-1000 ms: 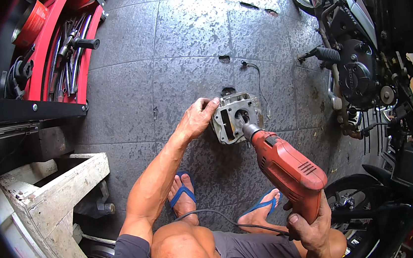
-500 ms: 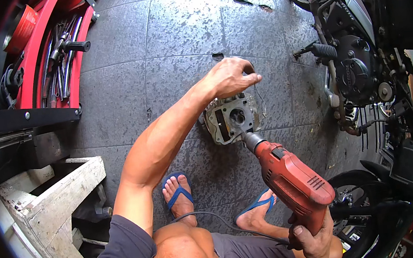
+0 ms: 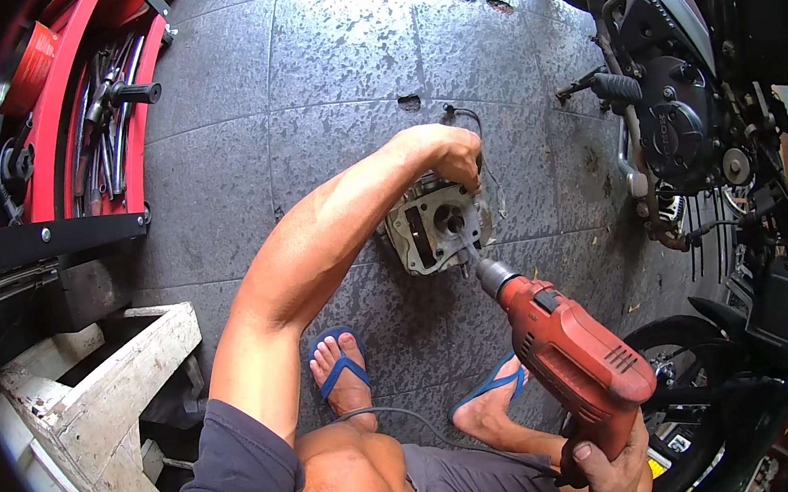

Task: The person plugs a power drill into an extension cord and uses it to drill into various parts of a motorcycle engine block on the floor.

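Observation:
On the floor in the middle sits a grey metal engine cylinder head (image 3: 422, 240), its flat face with a round opening turned up. My left hand (image 3: 454, 155) is closed over its far edge, fingers curled down against the metal; the fingertips are partly hidden. In my right hand (image 3: 613, 468) is the rear grip of a red power drill (image 3: 579, 347). Its chuck (image 3: 495, 275) points at the near right of the cylinder head, and a thin bit reaches toward the round opening. Whether the tip touches is too blurred to tell. A thin dark lead (image 3: 466, 112) loops beyond my left hand.
A red tool chest (image 3: 53, 136) with an open drawer of hand tools stands at left, above a worn white wooden stool (image 3: 108, 378). A motorcycle (image 3: 677, 129) takes up the right side. The drill's cord (image 3: 420, 418) crosses by my feet in blue flip-flops (image 3: 341, 370).
My left hand has come down from above the cylinder head onto its far edge, and its fingers have curled in. The drill has shifted slightly right and nearer me.

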Motion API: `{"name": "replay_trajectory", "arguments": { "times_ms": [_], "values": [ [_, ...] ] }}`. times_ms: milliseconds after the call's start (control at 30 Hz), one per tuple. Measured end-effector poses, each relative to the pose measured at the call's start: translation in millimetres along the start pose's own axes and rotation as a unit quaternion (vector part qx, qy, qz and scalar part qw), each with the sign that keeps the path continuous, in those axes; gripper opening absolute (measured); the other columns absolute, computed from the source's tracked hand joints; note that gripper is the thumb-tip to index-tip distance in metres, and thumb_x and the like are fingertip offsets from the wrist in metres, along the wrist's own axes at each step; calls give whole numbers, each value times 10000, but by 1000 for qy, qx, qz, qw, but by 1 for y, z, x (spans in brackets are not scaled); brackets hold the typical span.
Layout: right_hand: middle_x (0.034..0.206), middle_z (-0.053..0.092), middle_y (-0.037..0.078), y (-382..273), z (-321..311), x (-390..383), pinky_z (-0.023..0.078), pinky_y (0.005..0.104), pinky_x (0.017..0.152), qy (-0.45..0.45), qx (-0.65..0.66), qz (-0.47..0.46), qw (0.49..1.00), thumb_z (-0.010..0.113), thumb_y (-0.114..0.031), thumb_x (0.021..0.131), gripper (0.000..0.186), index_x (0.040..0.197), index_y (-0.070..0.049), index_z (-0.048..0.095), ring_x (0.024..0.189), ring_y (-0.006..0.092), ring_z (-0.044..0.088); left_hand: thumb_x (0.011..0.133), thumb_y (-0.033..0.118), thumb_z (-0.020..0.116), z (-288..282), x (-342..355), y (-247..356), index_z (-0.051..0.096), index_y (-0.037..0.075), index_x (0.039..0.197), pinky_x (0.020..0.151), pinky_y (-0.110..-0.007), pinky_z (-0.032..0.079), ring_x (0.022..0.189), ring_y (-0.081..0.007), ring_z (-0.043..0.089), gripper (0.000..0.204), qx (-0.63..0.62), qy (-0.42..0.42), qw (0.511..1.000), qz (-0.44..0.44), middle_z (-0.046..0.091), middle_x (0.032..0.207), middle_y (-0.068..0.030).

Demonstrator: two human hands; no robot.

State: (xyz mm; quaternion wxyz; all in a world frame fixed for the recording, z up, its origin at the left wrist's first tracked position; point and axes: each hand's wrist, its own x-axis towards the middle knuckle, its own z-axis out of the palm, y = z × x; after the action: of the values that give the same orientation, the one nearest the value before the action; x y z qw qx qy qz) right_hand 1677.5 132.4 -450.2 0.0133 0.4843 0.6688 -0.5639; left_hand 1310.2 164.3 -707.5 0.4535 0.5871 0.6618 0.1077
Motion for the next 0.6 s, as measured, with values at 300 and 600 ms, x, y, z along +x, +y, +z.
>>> {"name": "replay_trajectory", "arguments": {
  "times_ms": [300,600],
  "values": [
    [945,632,174,-13,5,8,493,259,497,-13,26,-18,999,749,-222,822,744,1406,61,384,596,149,623,813,325,726,7,0,2,758,-7,1059,815,-408,568,904,-308,732,414,-63,31,997,-7,765,991,-170],
    [961,649,147,10,13,9,514,257,617,3,-19,-68,997,750,-167,791,704,1375,71,438,712,140,640,843,351,697,54,-53,3,734,-50,990,848,-441,549,939,-341,720,430,-249,288,918,-109,739,972,-233]
  ]
}}
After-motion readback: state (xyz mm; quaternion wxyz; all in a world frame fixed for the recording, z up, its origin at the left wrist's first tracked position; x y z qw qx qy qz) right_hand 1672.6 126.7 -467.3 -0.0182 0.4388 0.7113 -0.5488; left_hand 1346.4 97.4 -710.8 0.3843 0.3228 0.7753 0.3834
